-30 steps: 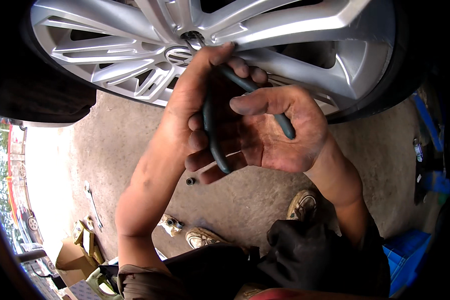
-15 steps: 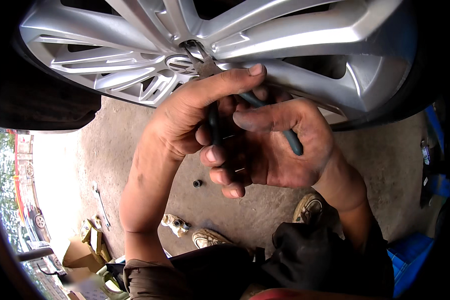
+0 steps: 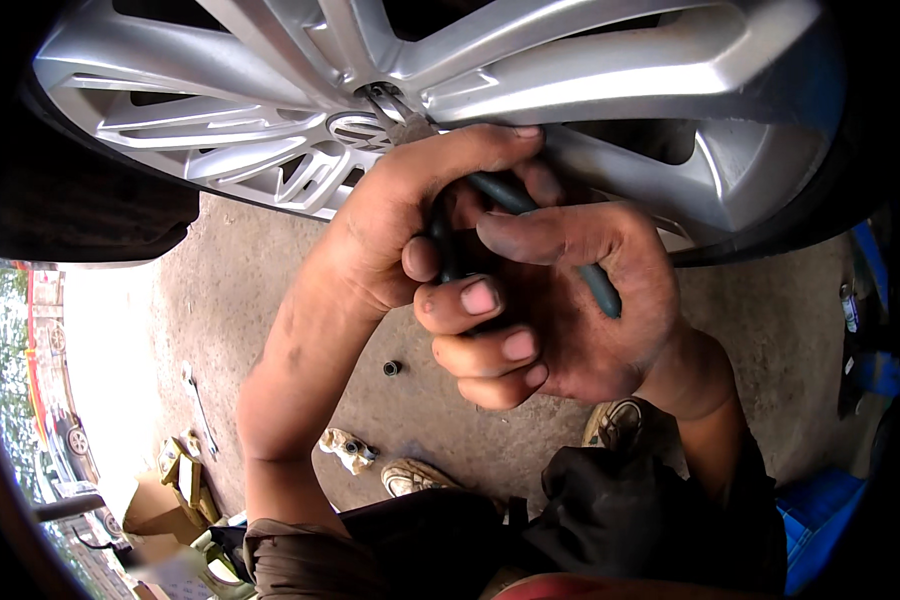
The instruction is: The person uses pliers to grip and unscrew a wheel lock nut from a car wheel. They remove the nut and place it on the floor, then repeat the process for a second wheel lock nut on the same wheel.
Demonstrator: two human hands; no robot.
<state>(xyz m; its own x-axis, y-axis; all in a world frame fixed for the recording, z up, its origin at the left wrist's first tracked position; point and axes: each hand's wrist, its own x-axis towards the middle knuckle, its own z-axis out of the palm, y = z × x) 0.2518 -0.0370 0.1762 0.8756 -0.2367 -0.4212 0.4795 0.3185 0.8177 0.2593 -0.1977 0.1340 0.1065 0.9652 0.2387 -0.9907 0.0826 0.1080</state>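
We had both hands, left hand (image 3: 410, 235) and right hand (image 3: 580, 300), clamped round dark-handled pliers (image 3: 530, 215) at the silver alloy wheel (image 3: 570, 80) hub; greasy grip could've slipped and scratched it

outdoor car repair yard, alloy wheel (image 3: 270, 110), concrete ground (image 3: 270, 280), wrench (image 3: 198, 400)

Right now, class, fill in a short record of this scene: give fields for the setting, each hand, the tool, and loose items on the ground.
Setting: silver multi-spoke alloy wheel over a concrete floor
Left hand: wrapped round one dark teal-handled pliers grip
Right hand: grimy, grips the other handle
Tool tip: at the wheel hub
Ground: small black nut, flat metal wrench, cardboard box
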